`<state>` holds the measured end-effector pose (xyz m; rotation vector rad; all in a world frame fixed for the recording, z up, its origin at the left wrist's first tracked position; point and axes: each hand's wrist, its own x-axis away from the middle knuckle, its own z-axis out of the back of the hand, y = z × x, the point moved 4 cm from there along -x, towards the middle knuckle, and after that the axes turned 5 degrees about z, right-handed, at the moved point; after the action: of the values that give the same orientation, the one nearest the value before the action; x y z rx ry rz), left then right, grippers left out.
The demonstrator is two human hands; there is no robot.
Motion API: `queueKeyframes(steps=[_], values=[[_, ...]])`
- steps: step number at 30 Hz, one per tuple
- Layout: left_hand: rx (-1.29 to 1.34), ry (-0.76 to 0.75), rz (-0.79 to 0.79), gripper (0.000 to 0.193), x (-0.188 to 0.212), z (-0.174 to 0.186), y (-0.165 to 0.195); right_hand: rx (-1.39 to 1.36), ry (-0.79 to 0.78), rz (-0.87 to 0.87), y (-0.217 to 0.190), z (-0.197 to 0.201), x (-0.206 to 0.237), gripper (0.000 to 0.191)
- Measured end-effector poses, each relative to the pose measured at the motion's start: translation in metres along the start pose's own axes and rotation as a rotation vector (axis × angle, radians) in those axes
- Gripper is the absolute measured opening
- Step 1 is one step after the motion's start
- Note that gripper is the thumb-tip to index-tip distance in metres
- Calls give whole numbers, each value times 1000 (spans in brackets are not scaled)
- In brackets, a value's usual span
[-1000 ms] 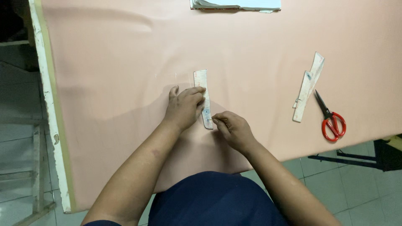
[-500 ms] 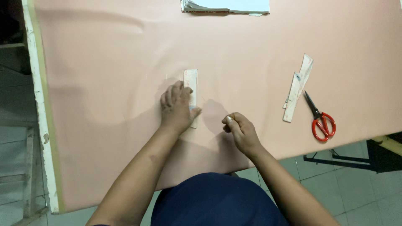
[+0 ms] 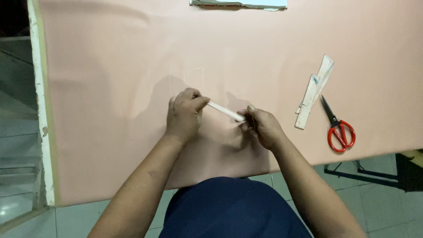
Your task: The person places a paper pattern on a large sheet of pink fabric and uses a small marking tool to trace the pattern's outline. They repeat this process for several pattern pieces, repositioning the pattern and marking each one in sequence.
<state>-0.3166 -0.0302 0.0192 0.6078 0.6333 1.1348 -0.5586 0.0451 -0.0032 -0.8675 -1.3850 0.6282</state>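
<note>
A narrow white strip (image 3: 225, 112) is held between both my hands just above the pink cloth (image 3: 110, 101) that covers the table. My left hand (image 3: 184, 115) pinches the strip's left end. At the strip's right end are the fingertips of my right hand (image 3: 262, 126). Faint white chalk lines (image 3: 185, 75) mark the cloth just beyond my left hand.
Red-handled scissors (image 3: 337, 128) lie on the cloth at the right, beside two more pale strips (image 3: 313, 91). A folded stack of light fabric (image 3: 240, 4) sits at the far edge. The table's white left edge (image 3: 40, 101) borders a tiled floor.
The strip lay flat on the cloth under my left hand; now both hands hold it up by its ends, turned sideways. Chalk lines show where it lay.
</note>
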Motion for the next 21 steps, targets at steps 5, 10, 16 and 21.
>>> queueKeyframes(steps=[5, 10, 16, 21], values=[[-63, 6, -240, 27, 6, -10, 20, 411, -220, -11, -7, -19, -1, 24], [-127, -74, 40, 59, 5, -25, -4, 380, -43, 173, -9, -38, -23, 26], [-82, -194, 133, 56, 10, -37, -28, 754, 81, 392, -5, -45, -23, 31], [-87, -174, 116, 54, 14, -38, -33, 796, 49, 545, -1, -43, -19, 25]])
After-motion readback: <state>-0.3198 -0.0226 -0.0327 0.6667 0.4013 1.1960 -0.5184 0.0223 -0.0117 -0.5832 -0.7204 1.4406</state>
